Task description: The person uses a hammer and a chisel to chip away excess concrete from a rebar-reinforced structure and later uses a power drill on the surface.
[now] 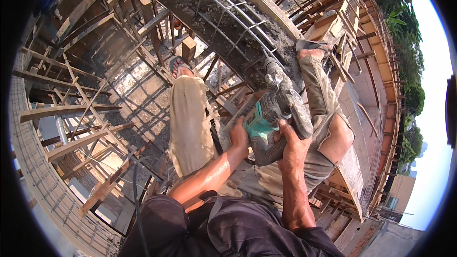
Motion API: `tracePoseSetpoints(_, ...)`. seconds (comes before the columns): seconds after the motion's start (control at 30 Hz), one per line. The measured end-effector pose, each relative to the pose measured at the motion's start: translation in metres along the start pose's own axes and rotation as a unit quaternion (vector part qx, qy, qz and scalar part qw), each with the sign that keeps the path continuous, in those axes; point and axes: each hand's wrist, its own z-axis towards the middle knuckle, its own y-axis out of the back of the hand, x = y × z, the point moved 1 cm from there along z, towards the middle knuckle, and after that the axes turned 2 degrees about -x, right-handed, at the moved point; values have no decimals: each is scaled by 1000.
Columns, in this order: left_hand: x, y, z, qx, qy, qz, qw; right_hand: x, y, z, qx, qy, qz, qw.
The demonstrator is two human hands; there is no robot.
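A dusty grey and teal rotary hammer (261, 123) lies across the space between my legs, its chuck end pointing away from me. My right hand (296, 143) is closed round its rear part. On the tool's left side my left hand (239, 134) grips the teal housing, its fingertips hidden behind it. The front end reaches the edge of a rough concrete beam (247, 66), right beside exposed steel rebar (233, 4). Whether a bit touches the concrete, I cannot make out.
My sandalled left foot (181, 68) rests by a wooden post (189, 47); my right foot (312, 46) is on the beam's right side. Timber props (71, 112) crisscross over a drop at left. Wooden formwork (366, 24) stands at right. A dark cable (136, 195) hangs at lower left.
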Motion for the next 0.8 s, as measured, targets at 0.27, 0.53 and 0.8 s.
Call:
tracePoseSetpoints(0.27,0,18,-33,33,-5,22,999,16,1,-44,-30,9,-28,999)
tracePoseSetpoints(0.53,15,35,-27,14,60,28,998,9,11,-61,-40,-12,-52,998)
tracePoseSetpoints(0.8,4,28,-22,55,80,26,995,3,6,-54,-55,-2,-28,998)
